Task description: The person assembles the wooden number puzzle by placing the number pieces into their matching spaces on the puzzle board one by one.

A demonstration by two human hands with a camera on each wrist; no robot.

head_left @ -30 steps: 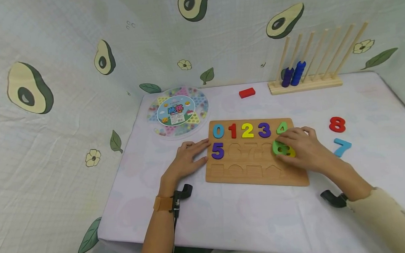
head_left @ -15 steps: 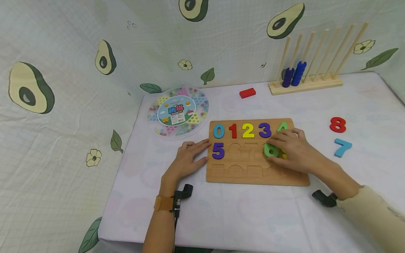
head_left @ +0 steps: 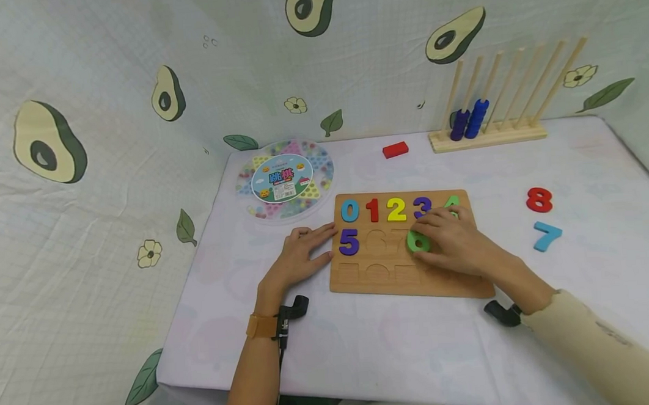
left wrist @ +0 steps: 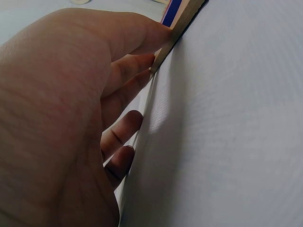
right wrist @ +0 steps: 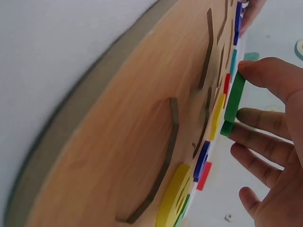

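Note:
In the head view my right hand (head_left: 453, 241) is over the wooden number board (head_left: 372, 281). Its thumb and fingertips pinch a green number 6 (head_left: 416, 242) by its edges. The right wrist view shows this green number 6 (right wrist: 234, 101) edge-on, raised off the board. My left hand (head_left: 304, 252) rests by the board's left edge with its fingers extended; fingertips touch that edge in the left wrist view. Set in the board are a blue 0 (head_left: 350, 211), a red 1 (head_left: 372, 210), a yellow 2 (head_left: 396, 210) and a purple 5 (head_left: 349, 242). My right hand partly covers the green 4 (head_left: 452, 202).
A red 8 (head_left: 539, 200) and a blue 7 (head_left: 548, 236) lie right of the board. Behind stand a peg abacus (head_left: 489, 140) and a red block (head_left: 396, 150). A round game box (head_left: 285, 179) lies back left. A yellow piece (right wrist: 173, 196) sits in the board.
My right hand has carried the green number 6 leftward across the board, from near its right end toward the middle. My left hand stays at the board's left edge.

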